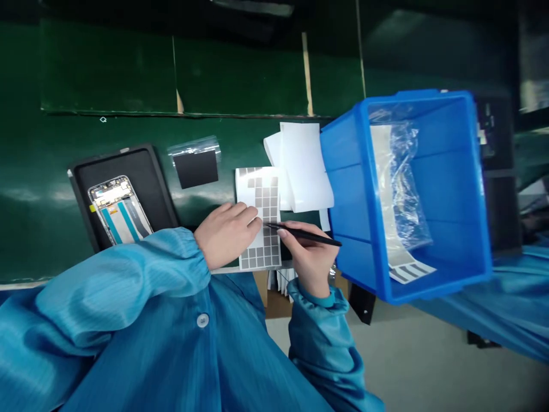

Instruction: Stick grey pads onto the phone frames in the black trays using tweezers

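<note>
Here's the left hand (225, 234), fingers spread flat, pinning a sheet of grey square pads (266, 220) to the green surface (38, 229), right fingers (286, 233) pinching black tweezers (306, 233) at the sheet, blue plastic bin (351, 200) just beside

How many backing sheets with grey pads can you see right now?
2. One sheet lies flat on the green surface; one strip lies in the blue plastic bin. More may be hidden in the bin.
</note>
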Demonstrator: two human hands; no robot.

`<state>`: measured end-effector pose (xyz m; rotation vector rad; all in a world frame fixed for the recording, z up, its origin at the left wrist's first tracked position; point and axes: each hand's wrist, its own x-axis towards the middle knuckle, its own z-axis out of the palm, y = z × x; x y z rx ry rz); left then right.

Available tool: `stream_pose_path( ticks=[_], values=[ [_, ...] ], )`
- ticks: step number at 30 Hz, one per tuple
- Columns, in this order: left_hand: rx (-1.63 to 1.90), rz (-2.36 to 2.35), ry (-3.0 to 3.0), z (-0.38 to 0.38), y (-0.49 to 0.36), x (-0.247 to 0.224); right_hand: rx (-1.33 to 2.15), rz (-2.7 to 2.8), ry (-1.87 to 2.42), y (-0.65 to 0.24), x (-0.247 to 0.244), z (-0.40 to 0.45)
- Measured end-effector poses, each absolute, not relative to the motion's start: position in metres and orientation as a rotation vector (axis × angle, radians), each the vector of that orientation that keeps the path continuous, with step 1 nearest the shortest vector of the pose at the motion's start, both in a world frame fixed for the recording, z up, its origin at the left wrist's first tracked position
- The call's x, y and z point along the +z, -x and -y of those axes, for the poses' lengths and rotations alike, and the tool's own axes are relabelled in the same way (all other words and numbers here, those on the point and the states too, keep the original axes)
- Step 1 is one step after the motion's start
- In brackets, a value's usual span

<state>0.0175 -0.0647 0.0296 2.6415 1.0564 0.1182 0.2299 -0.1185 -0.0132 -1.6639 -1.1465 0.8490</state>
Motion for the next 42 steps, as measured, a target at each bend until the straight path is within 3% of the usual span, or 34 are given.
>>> stream_pose_path(
  ticks=[8, 33, 42],
  values=[
    [0.033, -1.150, -2.701, 0.058, -0.036, 0.007, 0.821, 1.259, 1.648, -0.240, -0.023, 0.094],
    [-0.026, -1.132, -2.707, 0.056, -0.039, 0.008, 0.846, 1.237, 1.625, -0.240, -0.028, 0.087],
    [0.113, -1.148, -2.360, 0.056, -0.024, 0.028, 0.801, 1.118, 1.534, -0.227, 0.003, 0.098]
  ],
)
